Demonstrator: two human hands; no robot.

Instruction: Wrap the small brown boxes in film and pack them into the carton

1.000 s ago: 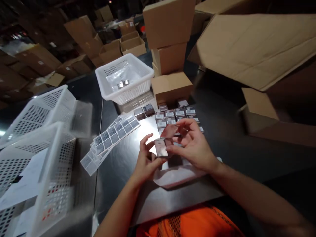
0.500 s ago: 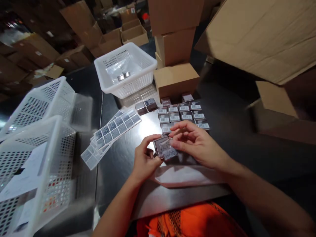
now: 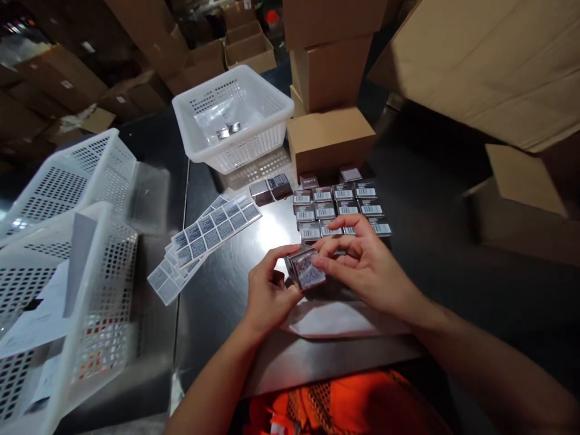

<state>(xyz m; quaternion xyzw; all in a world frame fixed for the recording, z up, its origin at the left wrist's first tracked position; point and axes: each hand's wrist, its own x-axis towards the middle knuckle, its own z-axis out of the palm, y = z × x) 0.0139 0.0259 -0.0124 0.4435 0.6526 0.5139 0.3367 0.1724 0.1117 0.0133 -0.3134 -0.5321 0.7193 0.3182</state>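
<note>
Glossy steel table (image 3: 226,290), both hands' fingers (image 3: 330,263) pinched around a small square label-faced box (image 3: 306,270).

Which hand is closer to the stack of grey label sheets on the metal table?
Left. The left hand sits just right of the stack of grey label sheets, holding the small dark box. The right hand grips that box from the far side, farther from the sheets.

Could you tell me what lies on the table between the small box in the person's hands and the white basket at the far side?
In the head view, between the small box and the white basket lie two loose dark boxes on otherwise bare table.
</note>
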